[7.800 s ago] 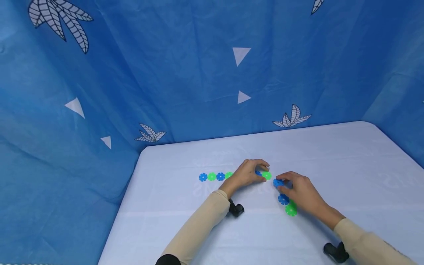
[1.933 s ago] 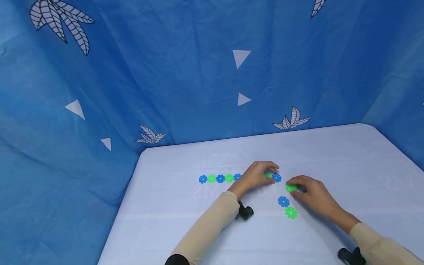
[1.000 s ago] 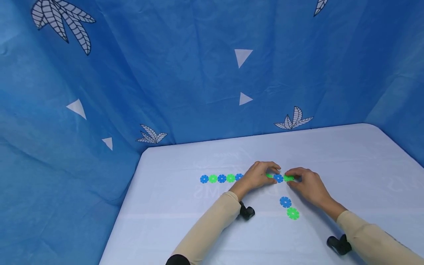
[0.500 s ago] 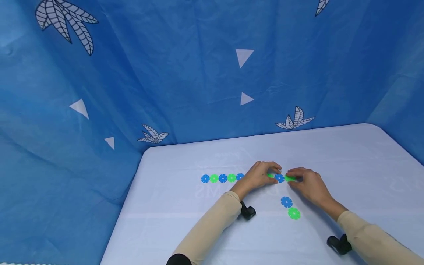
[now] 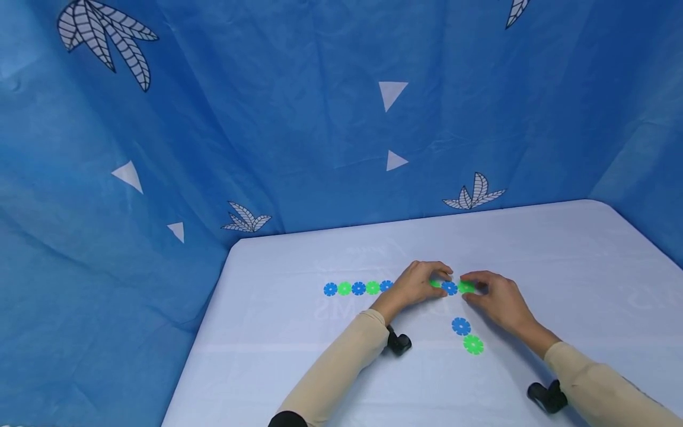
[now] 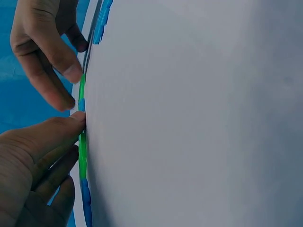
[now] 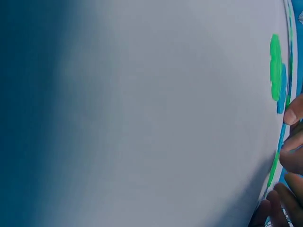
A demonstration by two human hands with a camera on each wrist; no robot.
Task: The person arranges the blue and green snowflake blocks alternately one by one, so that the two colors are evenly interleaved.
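Notched plastic discs, alternating blue and green, lie in a row; its left end is a blue disc [image 5: 330, 289]. My left hand [image 5: 411, 286] covers part of the row, with thumb and fingers pinching around the blue disc [image 5: 449, 288] second from the right end. My right hand [image 5: 498, 296] pinches the green disc [image 5: 466, 287] at that end, against the blue one. In the left wrist view my left thumb and fingers [image 6: 59, 127] grip the row's edge, and my right fingers [image 6: 57, 61] are at the green disc [image 6: 82, 86].
Nearer on the white table [image 5: 256, 356] lie a loose blue disc [image 5: 461, 326] and a loose green disc [image 5: 473, 344], edges close together. Black wrist cameras hang under both forearms. A blue patterned cloth [image 5: 320, 118] stands behind the table.
My right hand earlier brought a blue disc to the row's end, then picked up a green disc and moved it left against that blue one. My left hand shifted right. Little moved lately.
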